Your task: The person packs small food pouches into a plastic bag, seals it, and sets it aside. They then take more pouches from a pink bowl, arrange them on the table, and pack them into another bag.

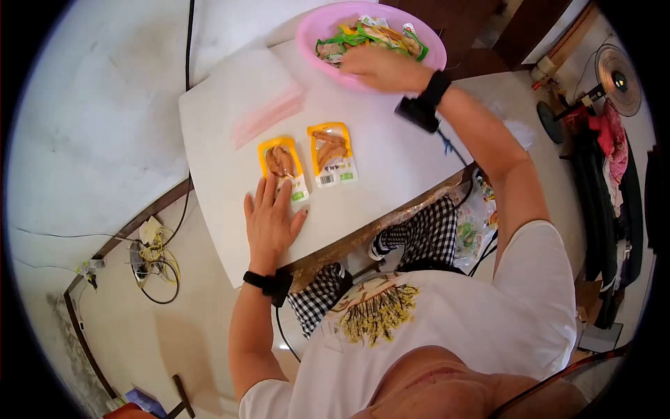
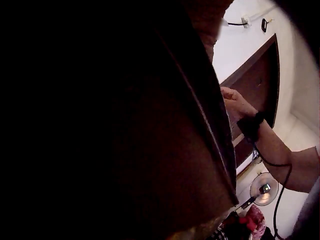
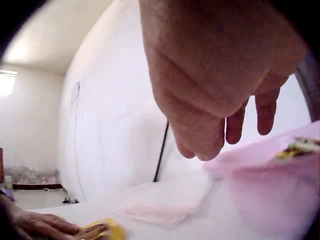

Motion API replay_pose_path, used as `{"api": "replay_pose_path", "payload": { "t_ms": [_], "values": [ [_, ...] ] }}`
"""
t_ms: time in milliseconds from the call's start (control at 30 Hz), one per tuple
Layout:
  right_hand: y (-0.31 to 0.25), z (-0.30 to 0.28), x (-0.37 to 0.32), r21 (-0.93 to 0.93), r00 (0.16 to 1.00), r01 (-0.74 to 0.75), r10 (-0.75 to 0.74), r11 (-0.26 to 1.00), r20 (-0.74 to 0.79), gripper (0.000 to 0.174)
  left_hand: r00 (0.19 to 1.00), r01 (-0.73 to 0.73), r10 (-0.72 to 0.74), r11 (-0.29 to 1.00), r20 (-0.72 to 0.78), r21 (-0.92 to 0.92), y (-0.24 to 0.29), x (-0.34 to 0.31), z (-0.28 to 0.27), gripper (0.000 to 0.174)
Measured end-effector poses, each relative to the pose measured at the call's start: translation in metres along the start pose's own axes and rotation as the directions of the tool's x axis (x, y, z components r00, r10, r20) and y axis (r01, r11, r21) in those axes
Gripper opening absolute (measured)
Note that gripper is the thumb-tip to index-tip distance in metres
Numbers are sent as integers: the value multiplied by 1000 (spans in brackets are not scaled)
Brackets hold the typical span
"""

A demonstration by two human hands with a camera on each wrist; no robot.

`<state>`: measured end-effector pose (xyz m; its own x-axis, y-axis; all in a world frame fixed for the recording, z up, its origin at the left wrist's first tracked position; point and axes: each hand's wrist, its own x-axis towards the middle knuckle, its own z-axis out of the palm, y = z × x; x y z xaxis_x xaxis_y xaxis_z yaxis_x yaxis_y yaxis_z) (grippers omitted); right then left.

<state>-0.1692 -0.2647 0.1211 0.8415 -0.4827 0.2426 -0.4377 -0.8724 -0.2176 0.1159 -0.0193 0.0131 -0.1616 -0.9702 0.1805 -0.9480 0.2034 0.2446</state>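
Note:
My left hand (image 1: 270,223) lies flat with fingers spread. Its fingertips rest on the lower part of a yellow-and-white food pouch (image 1: 280,162) with brown pieces showing through its window. A second such pouch (image 1: 331,150) lies beside it to the right, untouched. Over the near rim of a pink basin (image 1: 434,54) reaches my right hand (image 1: 391,68). Its fingers hang down loosely in the right wrist view, with nothing visible between them. Green, yellow and white packets (image 1: 373,35) fill the basin floor. The left wrist view is mostly dark and hides the left hand's fingers.
Thin pink-edged plastic sheets or bags (image 1: 269,117) lie on the white table (image 1: 230,202), left of the basin. A black cable (image 1: 189,42) runs down the wall. On the right stand a fan (image 1: 618,80) and a black bag (image 1: 614,209). Plastic packaging (image 1: 474,227) sits below the table edge.

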Motion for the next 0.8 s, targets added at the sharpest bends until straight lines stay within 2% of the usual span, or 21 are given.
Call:
{"api": "replay_pose_path", "payload": {
  "t_ms": [67, 133, 200, 233, 267, 333, 433, 467, 533, 633, 700, 767, 800],
  "values": [
    [46, -26, 7, -59, 980, -196, 197, 979, 3, 28, 1000, 0, 0, 1000, 5, -2, 0, 0, -1, 60],
    [103, -38, 15, -235, 975, -217, 200, 948, -94, 31, 1000, 3, -3, 1000, 4, -6, 0, 1, -2, 60],
    [151, -39, 27, -226, 874, -482, 484, 847, -47, 35, 1000, 7, -7, 1000, -1, -8, 0, 2, -3, 60],
    [161, -35, 30, -241, 841, -532, 538, 812, -44, 37, 1000, 11, -11, 1000, 17, -8, 0, 2, -4, 60],
    [172, -32, 33, -257, 806, -579, 590, 773, -41, 40, 999, 16, -16, 1000, 35, -8, -1, 4, -4, 61],
    [186, -24, 37, -317, 833, -542, 548, 778, -79, 47, 998, 21, -20, 1000, 52, -13, -2, 5, -5, 62],
    [199, -6, 43, -294, 765, -626, 642, 722, -54, 59, 998, 25, -24, 999, 58, -24, -2, 5, -6, 63],
    [207, -2, 46, -253, 703, -682, 710, 686, 32, 67, 998, 29, -27, 999, 61, -28, -2, 5, -6, 63],
    [208, 6, 46, -186, 684, -707, 726, 683, 67, 53, 997, 34, -32, 999, 64, -34, -3, 6, -6, 63],
    [195, -4, 45, -209, 606, -757, 784, 620, 132, 34, 997, 35, -33, 999, 67, -38, -2, 6, -6, 64],
    [190, -14, 39, -419, 685, -653, 728, 631, 29, 24, 997, 30, -28, 999, 66, -35, -3, 5, -6, 63],
    [214, -17, 26, -346, 796, -580, 604, 737, -49, 19, 998, 27, -26, 999, 58, -28, -2, 5, -6, 62],
    [264, -12, 18, -164, 852, -523, 513, 836, -103, 18, 998, 26, -25, 999, 53, -25, -1, 5, -6, 61]
  ]
}}
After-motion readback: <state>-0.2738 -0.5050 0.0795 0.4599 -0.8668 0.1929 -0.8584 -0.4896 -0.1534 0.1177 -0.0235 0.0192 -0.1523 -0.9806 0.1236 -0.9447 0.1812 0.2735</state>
